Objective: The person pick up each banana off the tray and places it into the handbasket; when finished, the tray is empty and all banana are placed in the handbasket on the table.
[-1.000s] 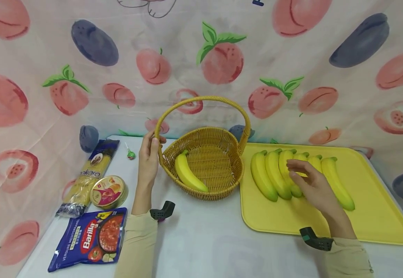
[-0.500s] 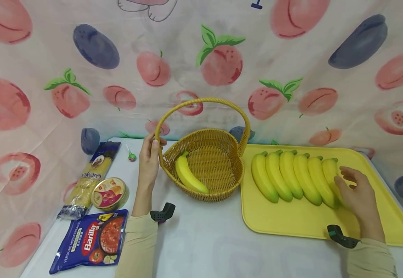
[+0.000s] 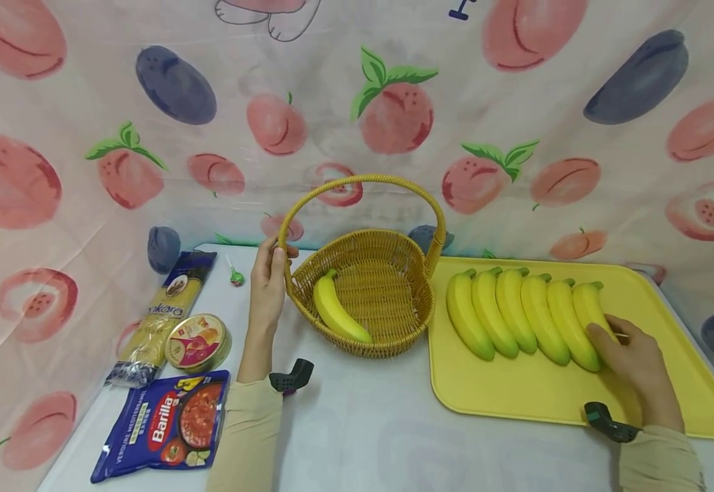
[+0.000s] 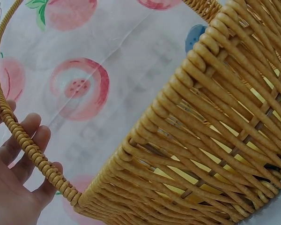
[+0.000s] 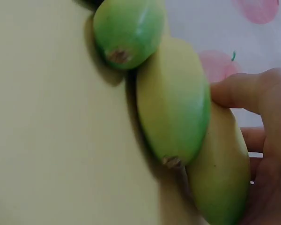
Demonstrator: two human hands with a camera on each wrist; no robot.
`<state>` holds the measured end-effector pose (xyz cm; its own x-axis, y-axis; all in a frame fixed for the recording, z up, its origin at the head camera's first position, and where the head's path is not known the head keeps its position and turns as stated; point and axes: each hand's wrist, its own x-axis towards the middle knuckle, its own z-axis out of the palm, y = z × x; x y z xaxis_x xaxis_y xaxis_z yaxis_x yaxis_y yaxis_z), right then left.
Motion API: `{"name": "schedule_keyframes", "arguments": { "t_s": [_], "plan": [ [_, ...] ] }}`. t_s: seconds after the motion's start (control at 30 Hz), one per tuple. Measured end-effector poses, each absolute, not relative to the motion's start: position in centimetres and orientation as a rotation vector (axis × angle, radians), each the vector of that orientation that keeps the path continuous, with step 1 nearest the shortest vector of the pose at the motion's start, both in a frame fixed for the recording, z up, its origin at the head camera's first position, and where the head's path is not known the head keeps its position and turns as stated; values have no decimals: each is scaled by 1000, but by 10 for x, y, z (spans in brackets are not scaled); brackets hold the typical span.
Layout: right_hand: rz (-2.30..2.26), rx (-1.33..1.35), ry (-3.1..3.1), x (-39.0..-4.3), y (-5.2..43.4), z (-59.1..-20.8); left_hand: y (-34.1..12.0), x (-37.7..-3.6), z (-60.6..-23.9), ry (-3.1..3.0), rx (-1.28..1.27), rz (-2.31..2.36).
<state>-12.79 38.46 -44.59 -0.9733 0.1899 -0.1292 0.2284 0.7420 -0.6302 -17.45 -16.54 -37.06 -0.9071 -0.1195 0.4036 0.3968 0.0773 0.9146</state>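
A yellow wicker basket (image 3: 387, 290) with a tall hoop handle (image 3: 361, 178) stands at the middle of the table, one banana (image 3: 337, 311) inside its left side. My left hand (image 3: 267, 280) holds the handle's left foot; in the left wrist view its fingers (image 4: 40, 138) curl behind the wound cane. On the yellow tray (image 3: 504, 393), several bananas lie side by side in a slanting row. My right hand (image 3: 636, 359) grips the rightmost banana (image 3: 587, 301), thumb and fingers around it. The right wrist view shows this banana (image 5: 222, 173) against its neighbour (image 5: 173, 103); its far end is hidden.
Left of the basket lie a pasta packet (image 3: 162, 318), a round tin (image 3: 197, 343), a blue Barilla sauce pouch (image 3: 162, 427) and a small green lollipop (image 3: 236, 277). A fruit-print cloth (image 3: 332, 82) hangs behind the table. White tabletop (image 3: 381, 430) shows in front of the basket.
My right hand has moved rightward across the banana row and come down onto the rightmost banana, which it now grips. The left hand stays at the basket handle.
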Motion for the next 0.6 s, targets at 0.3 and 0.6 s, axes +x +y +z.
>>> {"name": "schedule_keyframes", "arguments": {
  "t_s": [0.3,0.6],
  "plan": [
    [-1181,286,2912,-128,370,-428,-166,-175,-371,-1992,-254,-1888],
    [-1204,76,2973,-126,339,-409,-166,-174,-371,-2005,-256,-1889]
  ]
}}
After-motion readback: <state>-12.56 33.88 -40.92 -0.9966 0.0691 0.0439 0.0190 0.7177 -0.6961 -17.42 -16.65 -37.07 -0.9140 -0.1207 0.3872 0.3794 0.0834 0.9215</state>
